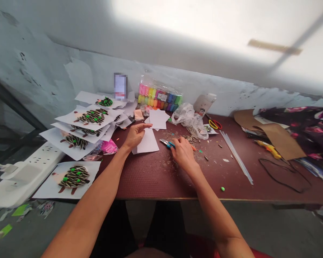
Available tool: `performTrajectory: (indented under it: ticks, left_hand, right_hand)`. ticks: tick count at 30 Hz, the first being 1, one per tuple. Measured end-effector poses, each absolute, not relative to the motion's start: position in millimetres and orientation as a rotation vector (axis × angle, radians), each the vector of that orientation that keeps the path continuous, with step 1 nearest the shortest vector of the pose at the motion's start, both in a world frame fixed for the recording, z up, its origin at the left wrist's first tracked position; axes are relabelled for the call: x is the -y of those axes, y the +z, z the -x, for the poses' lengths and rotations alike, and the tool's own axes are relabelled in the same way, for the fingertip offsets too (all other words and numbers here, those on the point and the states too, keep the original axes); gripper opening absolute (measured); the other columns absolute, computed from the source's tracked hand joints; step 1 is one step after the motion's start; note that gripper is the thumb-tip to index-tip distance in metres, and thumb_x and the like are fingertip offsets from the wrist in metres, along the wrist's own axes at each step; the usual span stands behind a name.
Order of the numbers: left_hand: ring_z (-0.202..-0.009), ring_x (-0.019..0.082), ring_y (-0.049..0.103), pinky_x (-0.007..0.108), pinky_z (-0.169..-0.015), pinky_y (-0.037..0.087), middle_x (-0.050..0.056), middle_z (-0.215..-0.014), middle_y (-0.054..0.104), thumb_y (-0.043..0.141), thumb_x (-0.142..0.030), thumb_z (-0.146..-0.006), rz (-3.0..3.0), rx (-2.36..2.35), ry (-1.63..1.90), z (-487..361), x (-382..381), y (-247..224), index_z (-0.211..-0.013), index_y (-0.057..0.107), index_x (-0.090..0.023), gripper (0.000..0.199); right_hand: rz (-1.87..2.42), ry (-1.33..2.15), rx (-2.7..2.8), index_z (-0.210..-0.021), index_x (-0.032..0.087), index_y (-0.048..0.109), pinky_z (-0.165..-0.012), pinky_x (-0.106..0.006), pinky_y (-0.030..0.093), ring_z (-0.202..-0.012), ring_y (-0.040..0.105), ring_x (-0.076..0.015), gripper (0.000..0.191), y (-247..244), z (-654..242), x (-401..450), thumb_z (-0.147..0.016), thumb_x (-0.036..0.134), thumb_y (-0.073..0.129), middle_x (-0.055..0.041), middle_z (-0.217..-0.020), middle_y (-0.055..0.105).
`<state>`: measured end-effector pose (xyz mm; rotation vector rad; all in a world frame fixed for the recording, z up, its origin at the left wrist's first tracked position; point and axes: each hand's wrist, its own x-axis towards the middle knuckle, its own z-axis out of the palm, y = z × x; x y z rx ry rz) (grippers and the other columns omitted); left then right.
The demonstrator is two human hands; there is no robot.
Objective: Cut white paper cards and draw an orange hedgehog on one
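Note:
My left hand (136, 136) is over the left side of some loose white paper sheets (148, 142), its index finger stretched out to the right. Nothing shows in its fingers. My right hand (183, 151) is low over the table with fingers curled down on a blue utility knife (169, 144), whose blade points left. Part of the knife is hidden under the fingers. Just beyond the right hand lie striped sunflower seeds (192, 138) and a crumpled clear plastic bag (187, 116). Crumbs are scattered around the knife.
Left are stacked hedgehog pictures made with seeds (91, 116), another hedgehog picture (74, 177) and a power strip (29, 172). Behind stand a phone (120, 86), colored clay packs (160, 96) and a white bottle (204, 104). Right are scissors (214, 124), glue sticks (237, 157) and a glue gun (269, 148).

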<state>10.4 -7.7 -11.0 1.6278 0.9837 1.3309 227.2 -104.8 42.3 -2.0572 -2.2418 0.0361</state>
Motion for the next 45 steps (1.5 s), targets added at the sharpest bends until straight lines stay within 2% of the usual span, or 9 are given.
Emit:
performTrajectory:
  ticks: [8,12,15,19,23,26,32,37,45]
  left_hand:
    - [-0.096,0.022,0.071,0.044,-0.099,0.054,0.009,-0.102,0.077,0.066,-0.022,-0.072,-1.289,-0.889,1.506,-13.2,5.9,-11.9,-0.098,0.075,-0.015,0.028]
    - [-0.097,0.022,0.07,0.043,-0.099,0.054,0.009,-0.102,0.077,0.061,-0.024,-0.075,-1.336,-0.916,1.532,-10.8,1.3,-14.1,-0.103,0.074,-0.015,0.032]
    - [-0.111,0.024,0.066,0.045,-0.108,0.047,0.01,-0.113,0.075,0.05,-0.018,-0.081,-1.562,-1.18,1.508,-3.7,-2.5,-16.9,-0.111,0.073,-0.015,0.038]
    - [-0.136,0.035,0.047,0.053,-0.118,0.031,0.018,-0.142,0.059,0.049,-0.015,-0.083,-1.965,-1.757,1.044,4.1,0.6,-23.3,-0.13,0.064,-0.014,0.049]
    - [-0.13,0.038,0.051,0.06,-0.117,0.024,0.016,-0.13,0.066,0.052,-0.023,-0.087,-2.155,-1.955,0.729,4.7,6.8,-24.2,-0.134,0.06,-0.021,0.048]
    - [-0.123,0.04,0.054,0.063,-0.112,0.027,0.016,-0.12,0.069,0.054,-0.027,-0.087,-2.187,-1.995,0.668,5.0,8.1,-19.0,-0.127,0.064,-0.024,0.042]
    - [-0.122,0.046,0.054,0.063,-0.104,0.035,0.023,-0.116,0.067,0.057,-0.033,-0.085,-2.094,-2.022,0.642,8.3,7.8,-13.5,-0.115,0.067,-0.015,0.037]
    - [-0.12,0.044,0.056,0.058,-0.103,0.04,0.02,-0.114,0.067,0.062,-0.035,-0.081,-2.013,-2.058,0.607,9.2,8.3,-13.5,-0.1,0.069,-0.018,0.026]
    - [-0.115,0.041,0.062,0.052,-0.099,0.048,0.022,-0.121,0.063,0.059,-0.029,-0.084,-1.99,-2.061,0.584,5.2,16.7,-4.6,-0.123,0.06,-0.014,0.042]
  right_hand:
    - [1.491,0.157,2.559,-0.138,0.018,0.055,-0.1,-0.041,0.04,-0.118,0.051,-0.0298,0.054,43.6,-169.7,103.5,-0.09,0.036,0.071,-0.0162,-0.133,0.057]
    - [1.499,0.04,2.679,-0.121,0.018,0.066,-0.095,-0.037,0.042,-0.112,0.056,-0.027,0.026,31.8,-145.5,89.3,-0.1,0.026,0.052,-0.0146,-0.123,0.064]
    - [1.586,0.023,2.729,-0.109,0.017,0.071,-0.088,-0.035,0.043,-0.105,0.059,-0.0257,0.028,24.2,-145.0,79.2,-0.102,0.017,0.043,-0.0144,-0.111,0.068]
    - [1.624,0.035,2.65,-0.106,0.018,0.072,-0.087,-0.033,0.042,-0.103,0.059,-0.0243,0.028,21.2,-154.8,78.0,-0.101,0.018,0.045,-0.0139,-0.114,0.068]
    - [1.646,0.051,2.55,-0.107,0.017,0.072,-0.088,-0.033,0.041,-0.102,0.058,-0.0238,0.029,23.4,-162.8,80.6,-0.102,0.02,0.043,-0.0135,-0.114,0.068]
    - [1.667,0.069,2.492,-0.105,0.017,0.072,-0.088,-0.032,0.041,-0.101,0.058,-0.0232,0.029,24.6,-167.7,78.3,-0.102,0.021,0.044,-0.0128,-0.111,0.068]
    - [1.754,0.101,2.341,-0.109,0.018,0.072,-0.091,-0.032,0.042,-0.105,0.058,-0.0233,0.025,24.3,-182.9,69.5,-0.101,0.021,0.049,-0.0122,-0.112,0.068]
    - [1.811,0.099,2.271,-0.109,0.017,0.073,-0.091,-0.033,0.043,-0.105,0.06,-0.0236,0.026,25.7,-193.3,65.6,-0.1,0.021,0.049,-0.0125,-0.111,0.069]
    - [1.745,0.133,2.293,-0.112,0.015,0.073,-0.094,-0.033,0.042,-0.108,0.059,-0.0234,0.023,23.9,-195.7,64.3,-0.098,0.021,0.055,-0.0128,-0.115,0.068]
